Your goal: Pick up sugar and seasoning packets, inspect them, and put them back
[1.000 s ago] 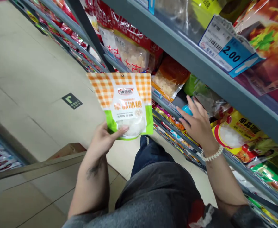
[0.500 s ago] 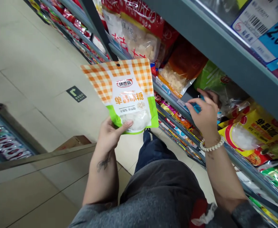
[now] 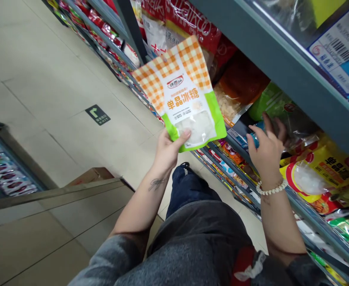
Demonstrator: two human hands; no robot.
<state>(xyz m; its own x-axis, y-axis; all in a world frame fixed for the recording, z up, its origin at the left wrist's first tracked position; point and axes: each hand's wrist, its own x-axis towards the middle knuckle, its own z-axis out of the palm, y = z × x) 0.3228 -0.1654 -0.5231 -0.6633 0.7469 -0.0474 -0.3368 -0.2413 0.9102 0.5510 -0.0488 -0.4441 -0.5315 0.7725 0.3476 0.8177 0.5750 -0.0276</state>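
Observation:
A rock sugar bag (image 3: 189, 99), with an orange checked top and bright green lower corners, is held up in front of the shelf. My left hand (image 3: 171, 149) grips its bottom edge, thumb across the clear window and fingers hidden behind. At the shelf opening, my right hand (image 3: 266, 147) has its fingers apart and holds nothing. It is nearest to a green and clear bag (image 3: 290, 113) lying inside the shelf. Below and right of that hand lies a yellow bag (image 3: 323, 171) with white lumps showing through its window.
An orange-brown bag (image 3: 240, 89) and red bags (image 3: 192, 20) fill the shelf further left. The shelf beam (image 3: 281, 55) runs slantwise above my right hand. Tiled floor (image 3: 58, 71) with an exit sign (image 3: 97, 114) lies left, near a cardboard box (image 3: 92, 175).
My left hand has carried the rock sugar bag right and up toward the shelf, tilting it. The right hand's fingers have spread a little wider; the view has shifted slightly.

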